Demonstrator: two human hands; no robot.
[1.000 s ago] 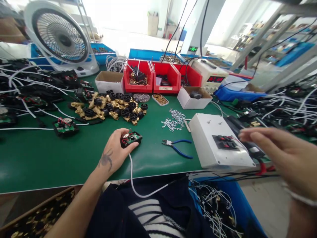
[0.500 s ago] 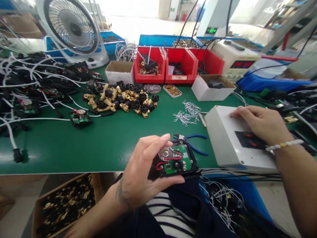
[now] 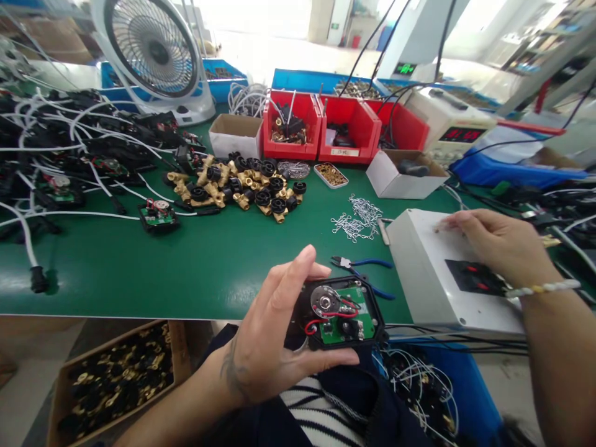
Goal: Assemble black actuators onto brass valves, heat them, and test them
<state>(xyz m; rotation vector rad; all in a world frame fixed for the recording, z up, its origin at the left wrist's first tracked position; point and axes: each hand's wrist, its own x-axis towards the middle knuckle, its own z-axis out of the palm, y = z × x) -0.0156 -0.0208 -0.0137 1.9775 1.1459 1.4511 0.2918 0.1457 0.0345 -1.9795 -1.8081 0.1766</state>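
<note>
My left hand (image 3: 265,335) grips an open black housing (image 3: 379,310) by its left end, thumb below and fingers above. Inside sit a green circuit board (image 3: 342,334), a round silver motor (image 3: 325,300) and red and black wires; the open side faces up toward me. My right hand (image 3: 505,239) rests over a grey control box (image 3: 419,267). Its thumb and fingertips are pinched together at a small part on the box top, which they mostly hide. A black panel with red marks (image 3: 475,277) lies under the wrist. Blue-handled cutters (image 3: 367,264) lie behind the housing.
Brass fittings with black caps (image 3: 246,186) are heaped mid-table, beside wire clips (image 3: 358,217). Red bins (image 3: 347,127), a white carton (image 3: 405,177) and a fan (image 3: 153,56) stand behind. Cabled units (image 3: 60,143) crowd the left. Below the edge are a box of fittings (image 3: 174,354) and a blue bin (image 3: 475,385).
The view has shifted slightly. My left hand and the housing sit a little lower and further right in the picture. My right hand stays at the same spot on the box.
</note>
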